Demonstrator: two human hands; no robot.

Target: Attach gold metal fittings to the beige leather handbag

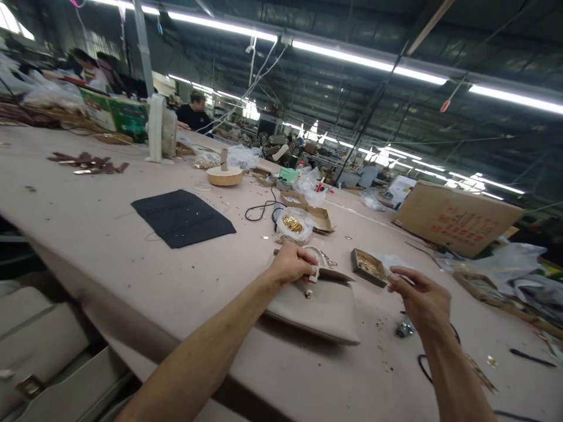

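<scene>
Left hand [292, 265]: closed over the top edge of the bag [321, 305], gripping by its handle.
Bag: beige, flat on the table [88, 211], at centre.
Right hand [417, 296]: raised at 3 o'clock of the bag, fingers narrow, pinching something too small to tell.
Small box [367, 266]: at 1 o'clock of the bag, just beyond the right fingertips.
Dark sheet [182, 217]: at 10 o'clock, well apart.

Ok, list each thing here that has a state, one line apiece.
Beige handbag: lying flat on the table, flap end under the left hand.
Left hand: closed on the handbag's handle.
Right hand: raised off the table, fingers pinched; what they hold cannot be made out.
Small box of hardware: open.
Bag of gold fittings: open.
Cardboard carton: lying tilted.
</scene>
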